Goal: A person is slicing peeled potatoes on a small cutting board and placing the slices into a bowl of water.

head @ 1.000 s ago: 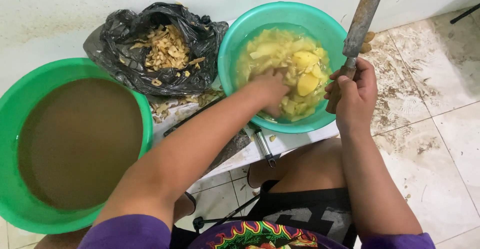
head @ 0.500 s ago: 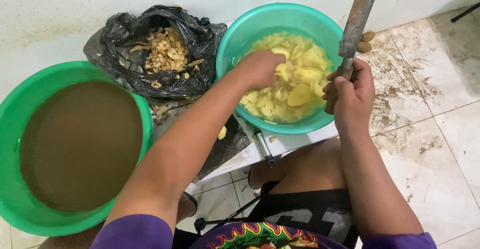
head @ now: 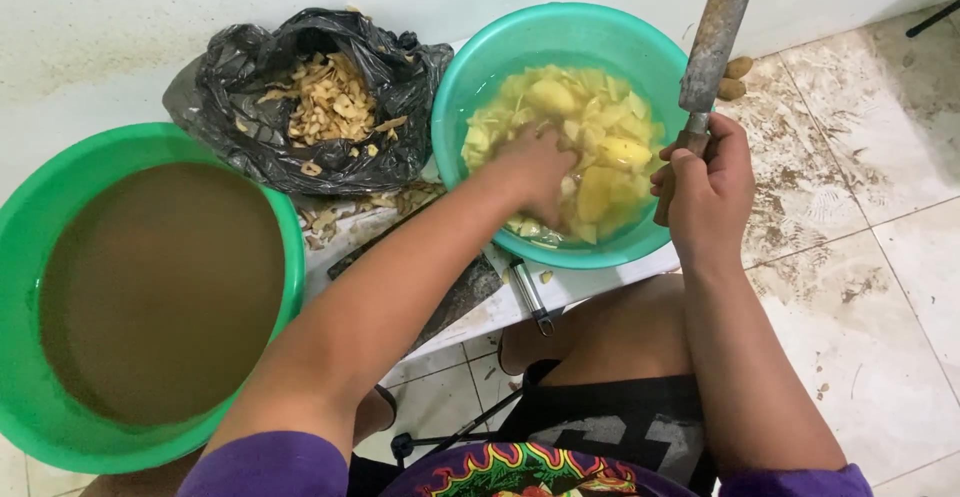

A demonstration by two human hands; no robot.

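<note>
Hands at work over two plastic basins on a tiled floor (head: 880,287). Left hand (head: 535,172) reaches into the round teal plastic basin (head: 480,67), fingers curled down among the pale yellow peeled tuber pieces (head: 590,147) sitting in cloudy water; whether it pinches a piece cannot be told, since the fingertips are hidden among the pieces. Right hand (head: 710,182) is wrapped tight round the handle of a long worn metal knife (head: 715,37), blade pointing up and away, held at the right rim of the teal basin. Two small brown unpeeled tubers (head: 735,75) lie on the floor just behind the blade, against the white wall (head: 150,17). Crumpled black plastic bag (head: 250,107) with tan peelings (head: 330,102) sits left of the teal basin, touching it. Larger bright green plastic basin (head: 20,257) filled with muddy brown water (head: 160,292) stands at near left. Small metal peeler (head: 530,297) lies on a white board just under the teal basin, beside the person's knee.
</note>
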